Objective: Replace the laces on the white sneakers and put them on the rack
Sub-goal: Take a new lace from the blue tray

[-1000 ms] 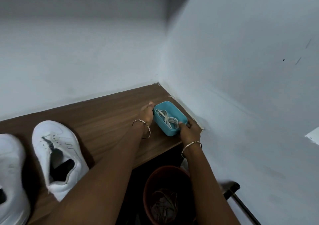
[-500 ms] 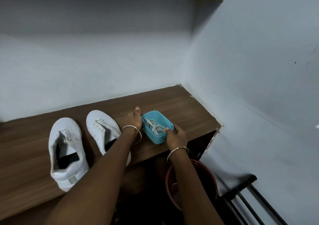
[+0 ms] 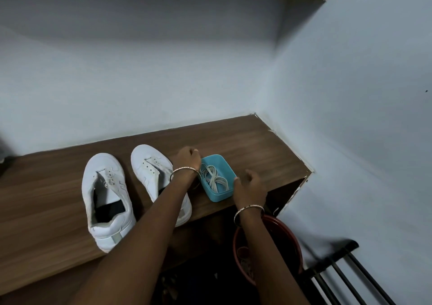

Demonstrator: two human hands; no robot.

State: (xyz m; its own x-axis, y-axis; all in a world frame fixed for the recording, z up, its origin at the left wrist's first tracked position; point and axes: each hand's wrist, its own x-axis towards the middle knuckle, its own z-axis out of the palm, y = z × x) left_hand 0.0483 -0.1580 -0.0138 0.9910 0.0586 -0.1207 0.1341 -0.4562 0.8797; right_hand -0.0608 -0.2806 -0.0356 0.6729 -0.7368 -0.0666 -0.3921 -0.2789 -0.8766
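The fingers (image 3: 195, 152) of the left hand (image 3: 187, 160) are curled up by the far rim of the blue box (image 3: 218, 196). I cannot tell if they pinch the rim or just sit beside it. The right hand (image 3: 251, 187) is at the near corner of the box. Its fingers are loose and a bit apart and hold nothing; only the thumb tip seems to touch the corner. The box sits on the brown wooden table (image 3: 257, 145), just beside the white sneakers (image 3: 105, 199). Inside it lie the laces (image 3: 215, 179), flat and pale, folded in loops. They are probably very light and floppy, so a pinch on the bunch should lift them, but the loops could tangle. The box looks like smooth plastic with round corners, and it may slide when bumped. The sneakers look smooth, with soft sides and a thick, firm sole. The heel or the open top looks like a good place to grab one. The black rack (image 3: 339, 269) with thin bars stands low on the right.
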